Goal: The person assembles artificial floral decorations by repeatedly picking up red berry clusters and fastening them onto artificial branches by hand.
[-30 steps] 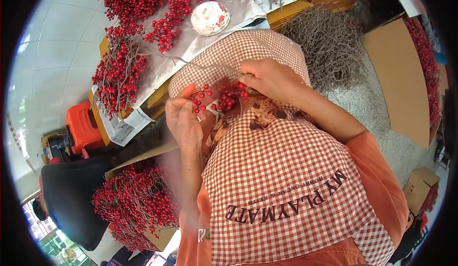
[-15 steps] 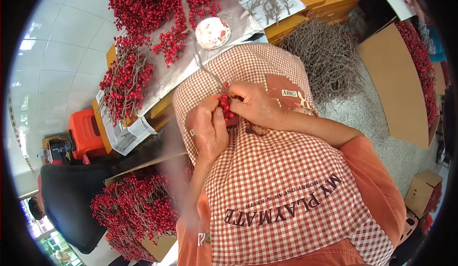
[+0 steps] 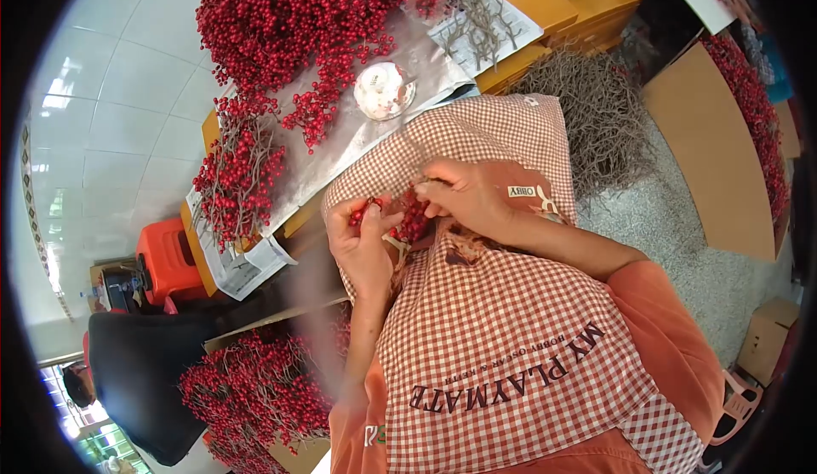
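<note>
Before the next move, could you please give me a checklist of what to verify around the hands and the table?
1. Left hand has berries at its fingers: ok, red berries show by the thumb.
2. Right hand is close to the berry cluster between the hands: ok.
3. Right hand's grip on a stem is firm: cannot tell; blur and fingers hide it.
4. White dish is apart from both hands: ok, it sits on the silvery table cover.
5. Bare twigs are laid out: ok, they lie on the paper.
6. Dish contents are sufficient: cannot tell; too unclear.
</note>
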The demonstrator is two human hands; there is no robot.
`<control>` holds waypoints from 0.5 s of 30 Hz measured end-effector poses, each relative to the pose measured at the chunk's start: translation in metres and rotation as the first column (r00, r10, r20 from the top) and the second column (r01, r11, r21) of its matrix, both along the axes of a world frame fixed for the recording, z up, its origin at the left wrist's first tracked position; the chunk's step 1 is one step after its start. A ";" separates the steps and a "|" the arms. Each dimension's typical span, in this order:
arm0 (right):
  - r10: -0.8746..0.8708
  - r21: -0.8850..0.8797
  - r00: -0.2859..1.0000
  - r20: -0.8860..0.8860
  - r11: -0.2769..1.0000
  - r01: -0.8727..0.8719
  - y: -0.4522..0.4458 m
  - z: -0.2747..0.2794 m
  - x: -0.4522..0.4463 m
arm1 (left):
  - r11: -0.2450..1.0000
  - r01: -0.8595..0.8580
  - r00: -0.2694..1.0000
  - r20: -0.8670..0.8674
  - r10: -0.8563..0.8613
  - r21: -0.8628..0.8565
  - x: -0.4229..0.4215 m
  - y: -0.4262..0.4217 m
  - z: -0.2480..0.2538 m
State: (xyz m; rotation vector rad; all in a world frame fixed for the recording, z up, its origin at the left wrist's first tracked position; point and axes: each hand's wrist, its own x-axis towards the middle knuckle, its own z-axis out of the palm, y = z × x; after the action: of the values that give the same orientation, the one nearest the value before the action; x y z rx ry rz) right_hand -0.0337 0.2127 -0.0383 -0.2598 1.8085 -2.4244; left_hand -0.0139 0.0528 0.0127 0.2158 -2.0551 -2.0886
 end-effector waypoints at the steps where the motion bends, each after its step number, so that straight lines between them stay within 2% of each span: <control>1: 0.006 -0.069 0.995 0.102 0.998 0.001 0.007 0.004 0.000 | 0.994 -0.015 1.000 0.023 0.013 0.107 -0.004 0.002 0.004; 2: 0.019 -0.139 0.979 0.203 0.990 0.009 0.012 0.005 -0.001 | 0.995 -0.014 1.000 0.024 0.011 0.102 -0.010 0.003 0.010; 4: 0.014 -0.153 0.976 0.215 0.988 0.020 0.018 -0.001 -0.003 | 0.977 0.042 0.976 0.199 -0.085 0.211 -0.024 -0.003 0.020; 5: -0.001 -0.156 0.974 0.225 0.987 0.037 0.019 -0.006 -0.005 | 0.994 0.067 0.989 0.122 -0.078 0.090 -0.036 -0.012 0.007; 6: -0.017 -0.159 0.972 0.235 0.986 0.056 0.020 -0.009 -0.006 | 0.995 0.069 0.989 0.128 -0.078 0.079 -0.051 -0.014 0.011; 7: -0.011 -0.196 0.965 0.262 0.979 0.064 0.023 -0.008 -0.007 | 0.953 0.133 0.990 0.087 -0.114 -0.271 -0.066 -0.016 0.015; 8: -0.010 -0.205 0.963 0.270 0.976 0.068 0.023 -0.010 -0.008 | 0.791 0.169 0.985 0.063 -0.163 -0.588 -0.083 -0.016 0.018; 9: -0.031 -0.216 0.968 0.249 0.973 0.086 0.024 -0.014 -0.010 | 0.785 0.177 0.983 0.074 -0.166 -0.594 -0.101 -0.013 0.019; 11: -0.077 -0.214 0.977 0.198 0.970 0.120 0.025 -0.012 -0.007 | 0.491 0.090 0.930 -0.103 -0.352 -0.867 -0.132 -0.006 0.028; 12: -0.083 -0.209 0.986 0.145 0.971 0.112 0.028 -0.013 -0.008 | 0.487 0.097 0.927 -0.099 -0.362 -0.868 -0.149 -0.002 0.032; 14: -0.101 -0.209 0.990 0.100 0.970 0.121 0.032 -0.013 -0.008 | 0.139 -0.083 0.797 -0.150 -0.585 -0.987 -0.179 0.005 0.040; 15: -0.116 -0.215 0.988 0.097 0.967 0.135 0.033 -0.012 -0.008 | 0.134 -0.074 0.791 -0.140 -0.595 -0.988 -0.189 0.009 0.041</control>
State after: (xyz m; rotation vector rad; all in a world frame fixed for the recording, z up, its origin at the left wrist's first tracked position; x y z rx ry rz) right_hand -0.0414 0.2452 -0.0507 -0.0602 1.5662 -2.6828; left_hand -0.2032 0.0616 0.0533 -0.9332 -2.6229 -0.2756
